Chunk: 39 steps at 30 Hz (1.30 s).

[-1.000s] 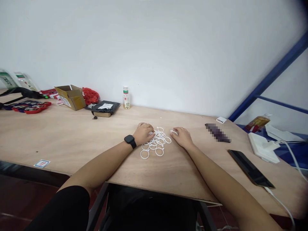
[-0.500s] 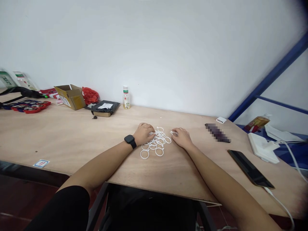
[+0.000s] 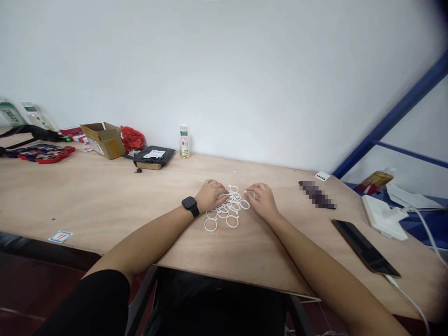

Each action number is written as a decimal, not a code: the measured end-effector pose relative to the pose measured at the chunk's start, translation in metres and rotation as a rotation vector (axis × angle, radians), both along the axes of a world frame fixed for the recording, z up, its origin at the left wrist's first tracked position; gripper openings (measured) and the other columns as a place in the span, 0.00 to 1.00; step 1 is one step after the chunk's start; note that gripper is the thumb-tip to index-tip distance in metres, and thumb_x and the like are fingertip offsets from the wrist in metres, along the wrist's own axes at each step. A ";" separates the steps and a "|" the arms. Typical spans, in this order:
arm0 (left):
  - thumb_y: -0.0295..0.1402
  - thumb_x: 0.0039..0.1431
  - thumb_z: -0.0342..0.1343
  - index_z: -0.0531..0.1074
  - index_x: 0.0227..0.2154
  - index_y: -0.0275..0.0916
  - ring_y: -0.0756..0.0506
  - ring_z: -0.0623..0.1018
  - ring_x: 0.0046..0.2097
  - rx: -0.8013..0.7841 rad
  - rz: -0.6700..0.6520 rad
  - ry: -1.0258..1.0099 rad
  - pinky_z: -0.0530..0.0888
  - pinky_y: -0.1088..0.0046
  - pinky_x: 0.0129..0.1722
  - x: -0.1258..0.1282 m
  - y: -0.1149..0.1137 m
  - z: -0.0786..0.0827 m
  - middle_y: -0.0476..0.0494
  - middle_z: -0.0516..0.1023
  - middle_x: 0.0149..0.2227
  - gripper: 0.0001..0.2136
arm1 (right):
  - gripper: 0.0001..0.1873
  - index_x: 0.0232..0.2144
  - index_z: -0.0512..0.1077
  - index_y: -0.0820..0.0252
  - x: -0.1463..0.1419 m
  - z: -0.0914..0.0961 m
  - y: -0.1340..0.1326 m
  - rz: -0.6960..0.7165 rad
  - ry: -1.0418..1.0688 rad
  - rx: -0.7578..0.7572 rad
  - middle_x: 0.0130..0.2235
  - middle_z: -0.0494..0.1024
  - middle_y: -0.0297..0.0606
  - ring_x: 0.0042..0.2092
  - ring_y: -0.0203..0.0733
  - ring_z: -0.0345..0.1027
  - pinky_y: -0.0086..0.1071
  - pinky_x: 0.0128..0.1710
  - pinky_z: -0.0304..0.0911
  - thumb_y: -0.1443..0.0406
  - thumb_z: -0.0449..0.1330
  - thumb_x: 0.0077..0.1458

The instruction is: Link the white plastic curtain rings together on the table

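Pinching with thumb and fingertips nearly together, the right hand [image 3: 264, 200] has hold of a thin white plastic-looking ring [image 3: 246, 192], mostly hidden, at three o'clock of a loose heap of matching white rings with small tabs [image 3: 232, 199] on the pale wooden tabletop [image 3: 147, 191]. The left hand [image 3: 210, 195] arches over the heap at ten o'clock, fingers loosely curled; whether it grips a ring cannot be told. Each ring should be light, fairly stiff and smooth — hard to break, easy to tangle — and best taken by the tab or outer rim. From the heap, an open brown cardboard box [image 3: 111, 145] sits at ten o'clock, its contents out of sight; at eleven, a clear plastic bottle with a white-and-green label [image 3: 185, 145] holds a little yellowish liquid; just short of three, a tilted clear bottle [image 3: 378, 181] holds amber liquid.
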State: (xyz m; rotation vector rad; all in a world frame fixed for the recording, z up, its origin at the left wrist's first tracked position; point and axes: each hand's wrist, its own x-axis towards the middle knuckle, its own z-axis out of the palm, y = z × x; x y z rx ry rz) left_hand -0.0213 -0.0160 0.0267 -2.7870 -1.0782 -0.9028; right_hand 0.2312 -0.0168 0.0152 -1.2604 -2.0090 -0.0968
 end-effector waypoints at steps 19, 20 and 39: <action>0.39 0.68 0.43 0.72 0.34 0.37 0.46 0.74 0.39 0.202 -0.153 0.179 0.63 0.64 0.51 0.009 -0.012 0.007 0.43 0.77 0.34 0.16 | 0.07 0.38 0.75 0.54 -0.035 0.007 -0.029 0.463 0.111 0.082 0.36 0.80 0.39 0.38 0.43 0.72 0.41 0.42 0.65 0.63 0.56 0.62; 0.39 0.68 0.43 0.72 0.34 0.37 0.46 0.74 0.39 0.208 -0.155 0.180 0.63 0.64 0.52 0.009 -0.012 0.007 0.43 0.77 0.34 0.16 | 0.07 0.37 0.75 0.54 -0.036 0.008 -0.030 0.458 0.119 0.070 0.36 0.80 0.39 0.38 0.43 0.72 0.41 0.42 0.65 0.63 0.56 0.62; 0.42 0.66 0.47 0.76 0.38 0.41 0.45 0.74 0.44 0.100 -0.048 0.101 0.63 0.62 0.51 0.004 -0.004 0.005 0.44 0.79 0.39 0.15 | 0.09 0.35 0.73 0.56 -0.030 0.006 -0.020 0.296 0.032 0.069 0.35 0.77 0.40 0.40 0.46 0.68 0.43 0.43 0.62 0.62 0.54 0.63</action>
